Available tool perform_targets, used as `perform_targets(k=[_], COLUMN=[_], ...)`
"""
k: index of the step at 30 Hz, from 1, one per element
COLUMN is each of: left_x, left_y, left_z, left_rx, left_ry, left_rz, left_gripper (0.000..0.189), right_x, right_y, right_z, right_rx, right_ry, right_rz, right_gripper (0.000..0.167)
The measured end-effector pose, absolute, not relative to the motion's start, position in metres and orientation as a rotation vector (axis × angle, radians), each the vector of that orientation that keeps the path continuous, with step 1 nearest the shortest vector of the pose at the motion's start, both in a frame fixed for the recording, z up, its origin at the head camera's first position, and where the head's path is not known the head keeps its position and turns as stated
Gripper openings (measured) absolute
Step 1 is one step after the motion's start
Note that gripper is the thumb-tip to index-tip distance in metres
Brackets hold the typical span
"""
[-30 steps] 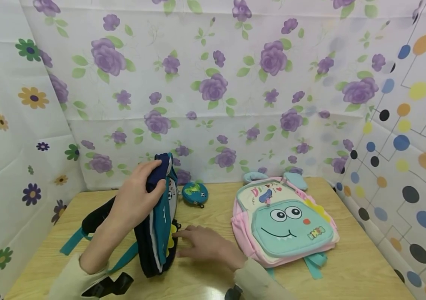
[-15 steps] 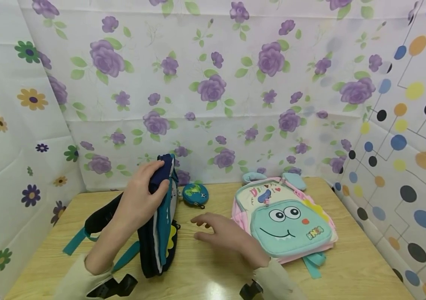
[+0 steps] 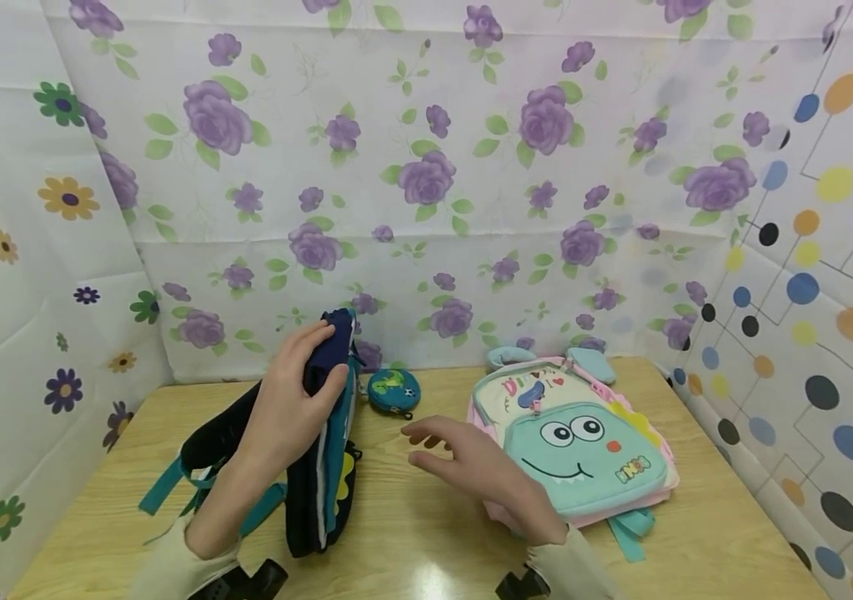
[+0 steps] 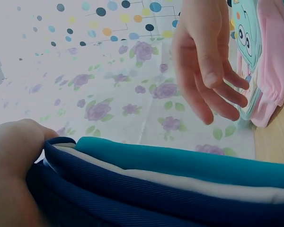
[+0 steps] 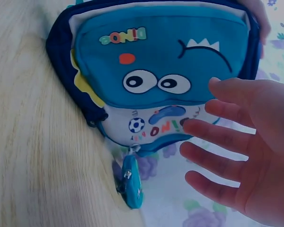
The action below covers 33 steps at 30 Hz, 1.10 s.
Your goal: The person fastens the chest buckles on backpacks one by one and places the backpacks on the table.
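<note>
1. Left hand grips the upper edge of the blue bag, which stands on its side on the table.
2. Right hand hangs apart from it, fingers spread, holding nothing, near the pink bag.
3. The step seems to be steadying the blue bag; the next move likely calls for a firm left grip.

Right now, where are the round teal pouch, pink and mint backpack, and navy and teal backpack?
Round teal pouch [image 3: 393,391], head view: printed face.
Pink and mint backpack [image 3: 582,452], head view: mint front pocket.
Navy and teal backpack [image 5: 165,56], right wrist view: front pocket.
</note>
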<state>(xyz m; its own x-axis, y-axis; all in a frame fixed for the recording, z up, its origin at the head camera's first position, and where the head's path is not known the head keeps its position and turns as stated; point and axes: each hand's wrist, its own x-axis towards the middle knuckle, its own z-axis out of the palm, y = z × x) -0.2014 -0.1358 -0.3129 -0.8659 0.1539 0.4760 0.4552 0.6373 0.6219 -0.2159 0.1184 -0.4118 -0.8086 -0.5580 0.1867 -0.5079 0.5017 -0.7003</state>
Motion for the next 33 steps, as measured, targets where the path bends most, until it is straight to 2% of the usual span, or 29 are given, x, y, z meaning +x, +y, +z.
perform_targets(k=[12, 33], left_x=[-0.197, -0.192], left_y=[-0.130, -0.120], left_z=[-0.326, -0.364], left_rx=[-0.483, -0.472], left_ry=[-2.381, -2.116], left_rz=[-1.235, -1.452], left_gripper=[0.053, 0.058], right_x=[-0.220, -0.221], right_y=[0.149, 0.168], right_z=[-0.410, -0.396], right_rx=[-0.897, -0.886], right_ry=[2.662, 2.747], right_rz=[-1.386, -1.482], right_gripper=[0.032, 0.033])
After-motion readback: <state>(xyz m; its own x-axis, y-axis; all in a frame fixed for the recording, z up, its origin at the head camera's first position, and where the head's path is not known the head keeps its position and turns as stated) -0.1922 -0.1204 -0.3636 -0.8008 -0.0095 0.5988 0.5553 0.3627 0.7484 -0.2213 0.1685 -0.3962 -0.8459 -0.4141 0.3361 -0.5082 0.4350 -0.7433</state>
